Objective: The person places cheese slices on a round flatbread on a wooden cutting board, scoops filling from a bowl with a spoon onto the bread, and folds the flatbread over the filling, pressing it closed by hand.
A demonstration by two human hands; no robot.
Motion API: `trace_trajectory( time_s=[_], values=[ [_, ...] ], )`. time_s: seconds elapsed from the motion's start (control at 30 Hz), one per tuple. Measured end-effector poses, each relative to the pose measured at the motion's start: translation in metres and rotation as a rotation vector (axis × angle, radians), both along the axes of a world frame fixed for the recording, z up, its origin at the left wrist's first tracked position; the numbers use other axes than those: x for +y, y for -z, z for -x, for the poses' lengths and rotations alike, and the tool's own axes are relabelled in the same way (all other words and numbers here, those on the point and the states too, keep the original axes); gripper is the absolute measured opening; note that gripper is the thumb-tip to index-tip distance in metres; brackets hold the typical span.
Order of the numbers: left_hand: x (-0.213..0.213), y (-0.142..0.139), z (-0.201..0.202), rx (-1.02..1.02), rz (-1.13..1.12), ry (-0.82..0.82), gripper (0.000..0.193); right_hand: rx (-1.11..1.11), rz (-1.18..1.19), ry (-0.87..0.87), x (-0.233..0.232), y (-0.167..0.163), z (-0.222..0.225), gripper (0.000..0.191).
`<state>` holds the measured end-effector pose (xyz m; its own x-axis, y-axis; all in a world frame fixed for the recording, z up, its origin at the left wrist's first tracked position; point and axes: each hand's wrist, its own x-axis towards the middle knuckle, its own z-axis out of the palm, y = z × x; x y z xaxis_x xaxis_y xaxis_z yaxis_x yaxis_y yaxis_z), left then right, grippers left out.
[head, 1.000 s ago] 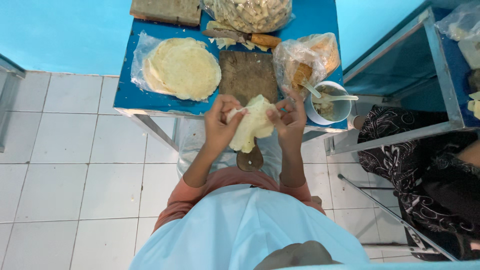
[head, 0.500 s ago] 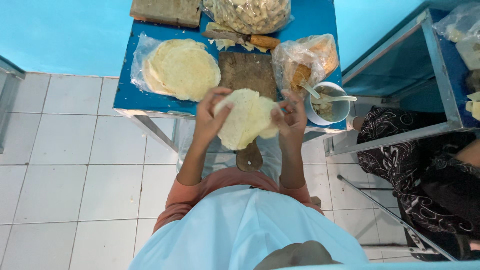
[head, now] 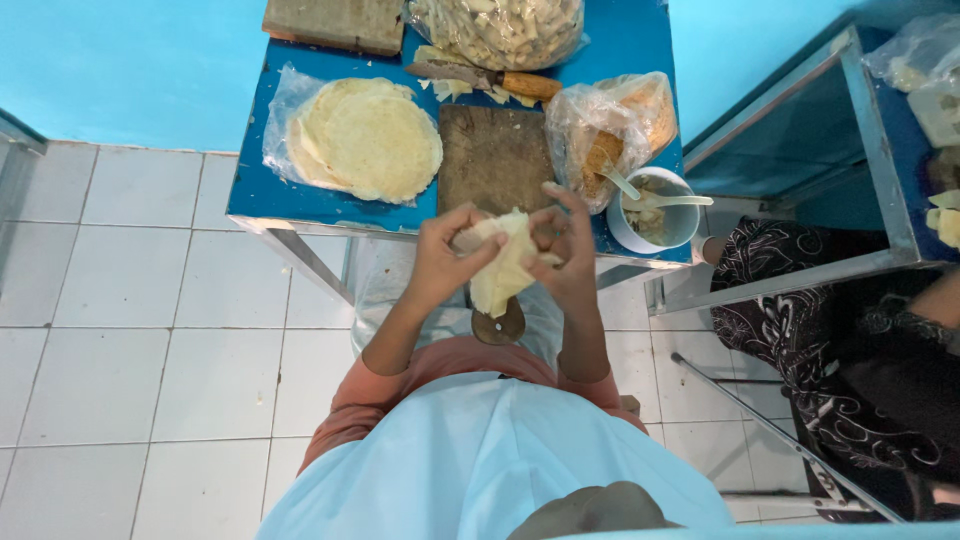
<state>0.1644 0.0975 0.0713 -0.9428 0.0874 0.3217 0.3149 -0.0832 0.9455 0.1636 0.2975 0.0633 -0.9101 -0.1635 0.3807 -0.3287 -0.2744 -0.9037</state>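
Both hands, left hand (head: 445,262) and right hand (head: 566,255), pinch a thin, pale, floppy wrapper (head: 503,272), folded, just off the blue tabletop's (head: 250,195) near edge. Round flat wrappers (head: 365,138) lie stacked on plastic at its left edge.

Food-prep kitchen; wrapper stack (head: 365,140), cutting board (head: 495,160)

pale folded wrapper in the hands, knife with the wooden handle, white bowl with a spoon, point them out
pale folded wrapper (head: 503,268), head view, lower fold
wooden-handled knife (head: 530,85), head view, handle
white bowl (head: 625,228), head view, left rim
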Motion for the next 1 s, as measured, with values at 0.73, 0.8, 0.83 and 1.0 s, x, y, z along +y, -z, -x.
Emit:
trace_trajectory(
  time_s=[0.73, 0.8, 0.83, 1.0],
  values=[
    [0.005, 0.006, 0.013, -0.038, 0.294, 0.139, 0.033, 0.168, -0.122, 0.286, 0.009, 0.036, -0.003, 0.045],
    [0.002, 0.01, 0.014, 0.008, 0.066, 0.149, 0.022, 0.161, -0.056, 0.403, 0.012, 0.03, 0.002, 0.047],
    [0.0, 0.012, 0.015, 0.029, -0.049, 0.153, 0.018, 0.155, -0.024, 0.46, 0.012, 0.027, 0.003, 0.048],
    [-0.011, 0.017, 0.024, -0.004, -0.134, -0.081, 0.014, 0.092, 0.032, 0.615, 0.012, 0.009, 0.009, 0.044]
  ],
)
